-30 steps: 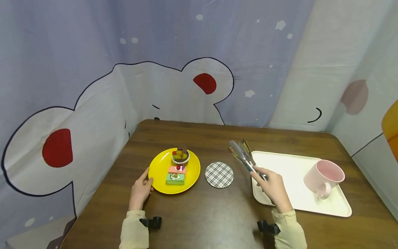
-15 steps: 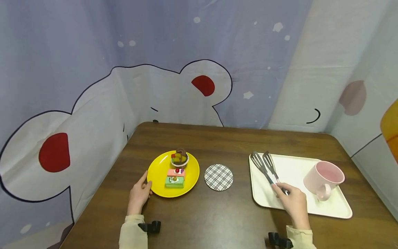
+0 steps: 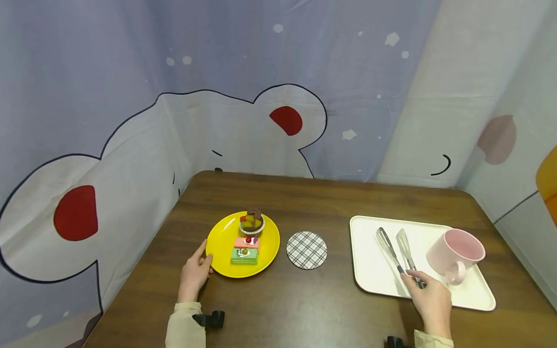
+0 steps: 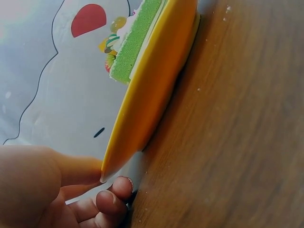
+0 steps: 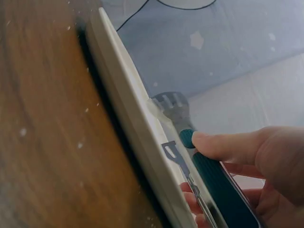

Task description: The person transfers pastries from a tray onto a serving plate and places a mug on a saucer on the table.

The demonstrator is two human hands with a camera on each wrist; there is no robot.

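Observation:
My left hand [image 3: 194, 276] holds the rim of a yellow plate [image 3: 223, 241] at its left side, thumb at the edge and fingertips below, as the left wrist view shows. The plate carries a green cake slice [image 3: 244, 257], a pink cake slice [image 3: 246, 243] and a fruit-topped cupcake [image 3: 251, 224]. My right hand [image 3: 432, 298] grips metal serving tongs with dark green grips [image 5: 216, 187], thumb pressed on one grip. The slotted heads of the tongs [image 3: 390, 247] are spread apart, low over the cream tray [image 3: 365, 261] and left of the pink mug.
The pink mug [image 3: 454, 252] stands on the right part of the tray, handle toward me. A round checked coaster [image 3: 306, 250] lies on the brown wooden table [image 3: 304, 304] between plate and tray. A printed curtain [image 3: 348, 72] hangs behind the table.
My right hand has carried the tongs rightward from beside the tray to low over its middle. My left hand stays at the plate's rim.

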